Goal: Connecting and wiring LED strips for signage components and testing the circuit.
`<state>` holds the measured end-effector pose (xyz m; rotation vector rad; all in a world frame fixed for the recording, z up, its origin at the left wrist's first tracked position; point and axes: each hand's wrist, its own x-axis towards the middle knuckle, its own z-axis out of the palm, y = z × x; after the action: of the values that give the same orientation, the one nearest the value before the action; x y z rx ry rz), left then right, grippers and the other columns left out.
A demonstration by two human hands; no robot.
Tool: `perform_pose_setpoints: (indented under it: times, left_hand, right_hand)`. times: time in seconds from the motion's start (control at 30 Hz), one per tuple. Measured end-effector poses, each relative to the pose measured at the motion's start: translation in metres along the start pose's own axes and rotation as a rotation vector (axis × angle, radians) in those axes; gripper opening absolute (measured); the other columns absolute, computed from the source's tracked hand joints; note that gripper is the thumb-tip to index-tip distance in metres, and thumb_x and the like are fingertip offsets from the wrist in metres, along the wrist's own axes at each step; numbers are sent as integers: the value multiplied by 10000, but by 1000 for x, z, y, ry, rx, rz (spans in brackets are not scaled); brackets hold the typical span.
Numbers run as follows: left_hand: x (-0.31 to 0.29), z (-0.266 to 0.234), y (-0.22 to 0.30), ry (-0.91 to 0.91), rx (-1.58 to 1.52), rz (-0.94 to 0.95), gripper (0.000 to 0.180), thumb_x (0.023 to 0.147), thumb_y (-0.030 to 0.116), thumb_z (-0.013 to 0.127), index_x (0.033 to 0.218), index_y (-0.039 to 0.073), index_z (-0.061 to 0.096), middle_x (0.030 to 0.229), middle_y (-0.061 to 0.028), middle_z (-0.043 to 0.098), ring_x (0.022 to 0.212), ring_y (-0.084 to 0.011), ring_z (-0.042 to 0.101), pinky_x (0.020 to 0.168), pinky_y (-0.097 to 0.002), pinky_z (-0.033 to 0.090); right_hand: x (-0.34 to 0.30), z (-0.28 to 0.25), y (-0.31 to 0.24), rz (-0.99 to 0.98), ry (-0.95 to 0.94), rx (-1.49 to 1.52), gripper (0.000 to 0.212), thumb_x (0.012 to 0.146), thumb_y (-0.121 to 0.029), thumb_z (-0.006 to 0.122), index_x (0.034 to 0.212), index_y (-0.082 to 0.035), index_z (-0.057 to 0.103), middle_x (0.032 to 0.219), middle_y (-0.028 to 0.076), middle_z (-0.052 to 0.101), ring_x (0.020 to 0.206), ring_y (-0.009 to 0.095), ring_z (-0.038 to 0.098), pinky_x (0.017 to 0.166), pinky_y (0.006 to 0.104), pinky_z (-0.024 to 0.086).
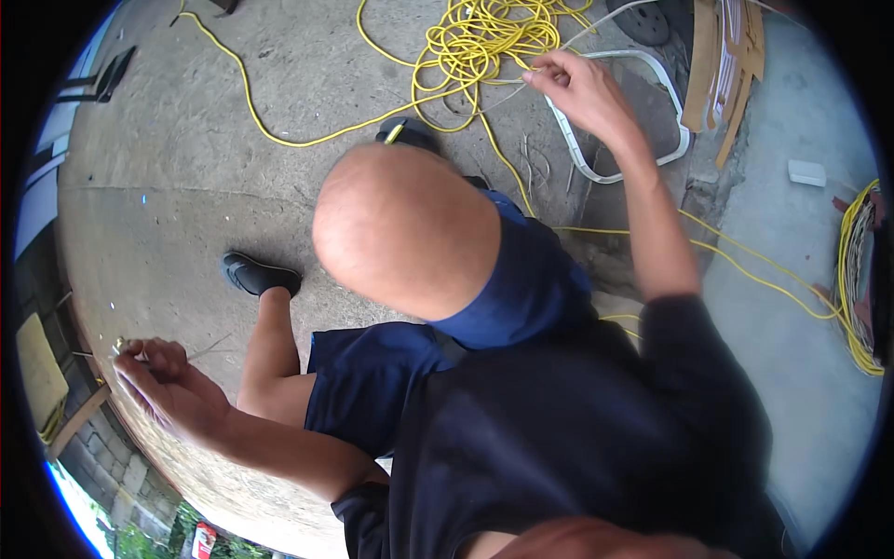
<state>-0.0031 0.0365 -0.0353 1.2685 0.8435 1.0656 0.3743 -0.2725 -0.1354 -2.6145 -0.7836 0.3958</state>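
My left hand [177,391] is out at the far left, fingers curled round a small object with a shiny, brass-coloured tip [119,346]. Most of that object is hidden by the fingers, so its kind does not show. At the upper right, my right hand [585,93] pinches a thin grey wire [507,85] between thumb and fingers. One stretch of the wire trails toward the tangled yellow cable [484,42], which lies on the concrete just beyond. Beneath the right hand and wrist is a white rounded frame [684,140] on the floor.
Flattened cardboard [703,65] and a dark round disc [643,20] lie at the upper right. A small white box [806,173] and a coil of yellow cable [852,279] are on the pale surface at right. Yellow cable also crosses the floor by my shoe [261,275].
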Motion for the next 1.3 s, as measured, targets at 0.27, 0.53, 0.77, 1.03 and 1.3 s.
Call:
perform_pose_setpoints:
  times: [0.27,0.53,0.77,1.03,1.3]
  left_hand:
    - [6,17,-17,81,162,-64,244,989,241,549,920,8,567,638,26,328,576,-67,283,527,-233,247]
    - [6,27,-47,21,264,-159,199,967,212,590,931,16,597,641,37,379,583,-39,311,521,-212,252]
    - [-16,66,-88,-2,567,-348,218,927,202,638,751,130,532,616,67,391,547,-33,242,497,-219,207]
    - [-25,123,-181,-189,640,-388,187,870,35,601,816,111,440,708,-8,479,601,-135,440,534,-281,382]
    - [-52,205,-306,-583,848,-21,156,878,44,592,861,86,443,750,-39,507,672,-188,495,586,-336,411]
  right_hand:
    - [-70,157,142,589,-281,14,558,799,-485,674,1150,-58,600,1105,174,649,1071,332,605,882,431,485]
    - [-101,241,160,501,30,-231,727,752,-494,718,1281,-65,465,1257,174,492,1160,347,498,953,441,428]
    - [-106,268,169,408,169,-288,506,773,-333,721,1191,-98,559,1156,95,538,1066,298,533,891,432,440]
    - [-104,277,178,349,198,-193,171,778,-186,695,875,-95,588,943,93,576,957,298,558,829,407,455]
    - [-98,290,173,450,108,-209,131,811,-141,647,890,-74,566,910,115,614,930,309,575,815,409,467]
